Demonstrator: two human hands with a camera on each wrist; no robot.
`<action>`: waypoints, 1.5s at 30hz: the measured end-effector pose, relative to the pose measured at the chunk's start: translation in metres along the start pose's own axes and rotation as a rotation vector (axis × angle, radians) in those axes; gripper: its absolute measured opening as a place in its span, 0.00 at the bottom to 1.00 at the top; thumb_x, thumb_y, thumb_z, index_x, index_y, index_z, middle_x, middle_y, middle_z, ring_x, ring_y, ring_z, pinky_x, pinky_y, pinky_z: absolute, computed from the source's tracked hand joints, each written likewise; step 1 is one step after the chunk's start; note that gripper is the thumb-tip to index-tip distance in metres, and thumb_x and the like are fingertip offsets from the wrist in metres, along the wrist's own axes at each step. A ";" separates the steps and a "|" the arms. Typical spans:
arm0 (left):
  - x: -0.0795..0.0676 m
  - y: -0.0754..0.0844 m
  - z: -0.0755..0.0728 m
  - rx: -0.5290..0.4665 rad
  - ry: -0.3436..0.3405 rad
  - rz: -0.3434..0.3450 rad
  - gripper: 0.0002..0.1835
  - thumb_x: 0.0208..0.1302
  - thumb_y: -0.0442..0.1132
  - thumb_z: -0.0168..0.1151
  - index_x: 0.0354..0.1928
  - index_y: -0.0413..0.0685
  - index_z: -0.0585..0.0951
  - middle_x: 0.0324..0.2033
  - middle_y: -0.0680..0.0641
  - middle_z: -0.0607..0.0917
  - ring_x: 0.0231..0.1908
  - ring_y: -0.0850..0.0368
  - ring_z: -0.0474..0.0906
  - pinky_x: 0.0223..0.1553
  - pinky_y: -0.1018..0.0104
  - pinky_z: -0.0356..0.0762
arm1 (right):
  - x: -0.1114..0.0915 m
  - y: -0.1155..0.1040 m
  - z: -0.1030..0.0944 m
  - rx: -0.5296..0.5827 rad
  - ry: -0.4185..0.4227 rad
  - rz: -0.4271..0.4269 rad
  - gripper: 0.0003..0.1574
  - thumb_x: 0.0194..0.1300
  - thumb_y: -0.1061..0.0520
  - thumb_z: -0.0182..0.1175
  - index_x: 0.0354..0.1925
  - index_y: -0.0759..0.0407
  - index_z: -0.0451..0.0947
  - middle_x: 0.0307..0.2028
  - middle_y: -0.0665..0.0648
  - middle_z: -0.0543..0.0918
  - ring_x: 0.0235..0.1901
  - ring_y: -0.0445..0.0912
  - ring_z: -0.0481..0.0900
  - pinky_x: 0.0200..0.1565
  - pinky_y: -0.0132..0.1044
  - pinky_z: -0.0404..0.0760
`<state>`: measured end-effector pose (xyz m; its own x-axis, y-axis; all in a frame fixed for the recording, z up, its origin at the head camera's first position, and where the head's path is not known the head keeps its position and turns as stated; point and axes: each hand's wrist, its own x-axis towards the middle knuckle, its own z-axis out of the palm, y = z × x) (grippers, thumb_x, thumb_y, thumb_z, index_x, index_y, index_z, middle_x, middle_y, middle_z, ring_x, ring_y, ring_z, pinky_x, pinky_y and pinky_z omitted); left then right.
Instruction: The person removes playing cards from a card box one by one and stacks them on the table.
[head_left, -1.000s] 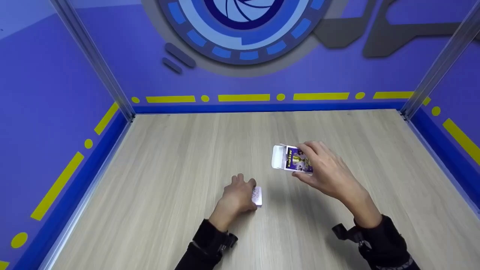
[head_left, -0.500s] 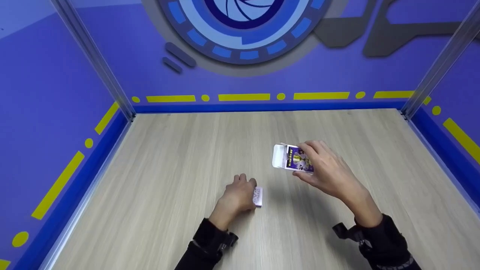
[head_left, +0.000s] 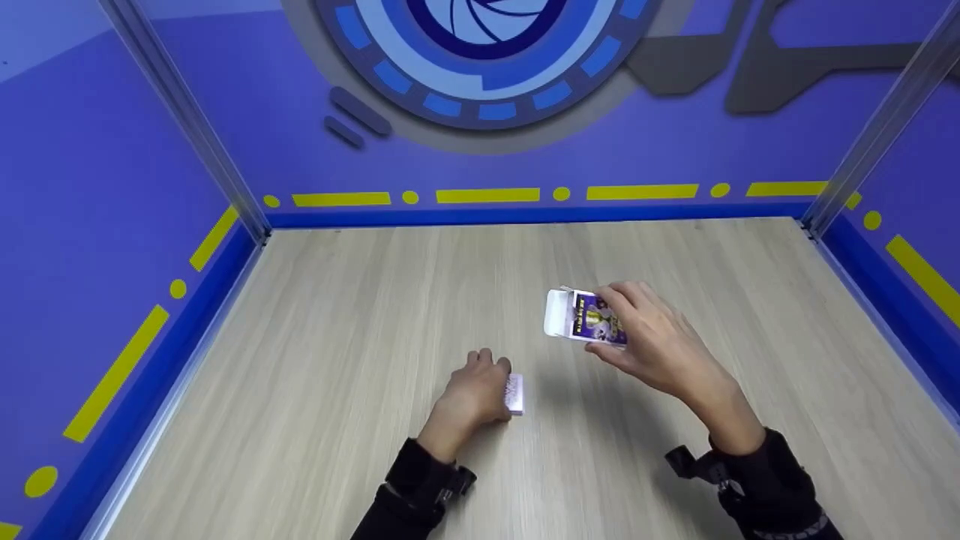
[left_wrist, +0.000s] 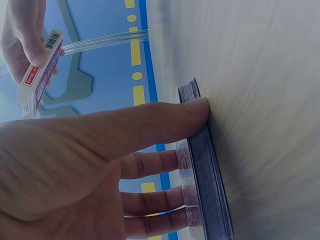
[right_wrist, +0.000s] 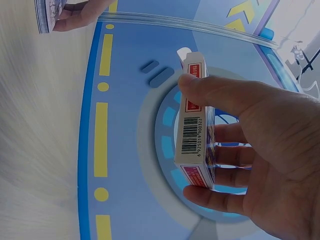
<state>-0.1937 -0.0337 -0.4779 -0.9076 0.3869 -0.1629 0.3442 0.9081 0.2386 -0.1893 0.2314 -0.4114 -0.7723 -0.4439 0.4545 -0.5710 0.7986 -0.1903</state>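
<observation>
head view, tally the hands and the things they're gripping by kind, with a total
Hands: 2 (left hand, right hand)
Boxes: 1 (open-flapped printed box, in the right hand)
Card stacks: 1 (patterned card stack, in the left hand)
Total: 4

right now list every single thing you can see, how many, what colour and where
card box: one, white and purple with red panels, flap open, in the right hand above the table
deck of cards: one, pale patterned top, gripped by the left hand
table: one, light wood, beneath both hands
wall panels: three, blue-purple with yellow marks, left, back and right
corner posts: two, silver-grey, at the back corners
wrist straps: two, black, one per wrist
left hand: one, bare, at the deck
right hand: one, bare, at the box
</observation>
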 end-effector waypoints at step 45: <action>0.003 0.026 -0.026 -1.059 0.427 0.147 0.15 0.66 0.32 0.70 0.49 0.38 0.75 0.42 0.45 0.82 0.42 0.55 0.78 0.44 0.67 0.82 | 0.003 -0.023 0.019 -0.014 -0.012 -0.150 0.47 0.48 0.49 0.85 0.62 0.61 0.76 0.54 0.58 0.79 0.51 0.52 0.78 0.45 0.46 0.84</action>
<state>-0.1931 -0.0129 -0.4474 -0.9523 0.2084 0.2228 0.2629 0.1904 0.9458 -0.1835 0.2040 -0.4229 -0.6819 -0.5633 0.4666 -0.6763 0.7286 -0.1087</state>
